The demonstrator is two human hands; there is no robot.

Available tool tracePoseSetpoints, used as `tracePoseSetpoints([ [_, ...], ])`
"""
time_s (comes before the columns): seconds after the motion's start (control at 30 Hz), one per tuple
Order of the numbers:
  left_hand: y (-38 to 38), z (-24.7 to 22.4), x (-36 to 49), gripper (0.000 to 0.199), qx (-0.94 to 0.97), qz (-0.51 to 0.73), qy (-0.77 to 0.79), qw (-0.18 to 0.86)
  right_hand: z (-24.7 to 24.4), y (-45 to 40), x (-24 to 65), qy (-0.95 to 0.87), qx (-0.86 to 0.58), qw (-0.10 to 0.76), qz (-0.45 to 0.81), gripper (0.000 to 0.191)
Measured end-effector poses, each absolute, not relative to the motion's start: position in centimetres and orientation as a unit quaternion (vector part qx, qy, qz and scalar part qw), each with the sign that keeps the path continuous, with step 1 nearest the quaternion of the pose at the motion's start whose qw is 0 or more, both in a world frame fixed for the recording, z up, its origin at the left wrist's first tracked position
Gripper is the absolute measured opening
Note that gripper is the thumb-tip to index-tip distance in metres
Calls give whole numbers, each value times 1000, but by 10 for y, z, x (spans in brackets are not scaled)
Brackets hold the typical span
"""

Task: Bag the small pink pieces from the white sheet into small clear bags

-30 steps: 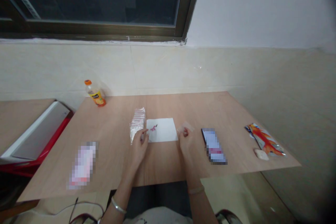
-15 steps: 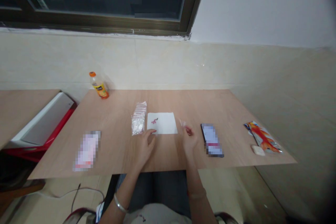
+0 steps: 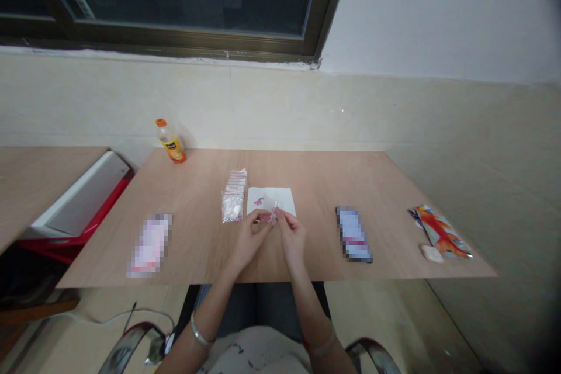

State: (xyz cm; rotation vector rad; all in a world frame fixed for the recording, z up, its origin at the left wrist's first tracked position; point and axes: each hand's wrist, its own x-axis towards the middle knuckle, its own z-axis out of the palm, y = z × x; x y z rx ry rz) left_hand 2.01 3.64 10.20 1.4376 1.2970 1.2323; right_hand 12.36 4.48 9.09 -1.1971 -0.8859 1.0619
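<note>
My left hand (image 3: 251, 236) and my right hand (image 3: 293, 235) meet over the near part of a white sheet of paper (image 3: 284, 197). Pinched between the fingers of both is a small clear plastic bag (image 3: 274, 209) with a pinkish edge; whether anything is inside is too small to tell. Several small pink pieces (image 3: 259, 201) lie on the paper's left part, beyond my left fingers. Left of the paper, a row of overlapping clear plastic bags (image 3: 234, 198) runs away from me. My hands cover the sheet's near edge.
An orange-capped drink bottle (image 3: 172, 143) stands at the back left of the wooden table (image 3: 333, 175). One blurred phone (image 3: 150, 245) lies left, another (image 3: 355, 235) right. Farther right are an orange-patterned packet (image 3: 442, 232) and a small white object (image 3: 432, 253). A window is above.
My right hand has moved left from beside the paper, bringing the clear bag over it. My left hand has shifted slightly right, and its fingers now also grip the bag.
</note>
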Motion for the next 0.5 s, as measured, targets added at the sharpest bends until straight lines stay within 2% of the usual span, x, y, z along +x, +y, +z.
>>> tracePoseSetpoints([
  [0.2, 45, 91, 12, 17, 525, 508, 495, 470, 96, 43, 111, -394, -491, 599, 494, 29],
  [0.5, 41, 96, 2, 23, 582, 452, 532, 417, 86, 47, 101, -393, -534, 583, 469, 31],
])
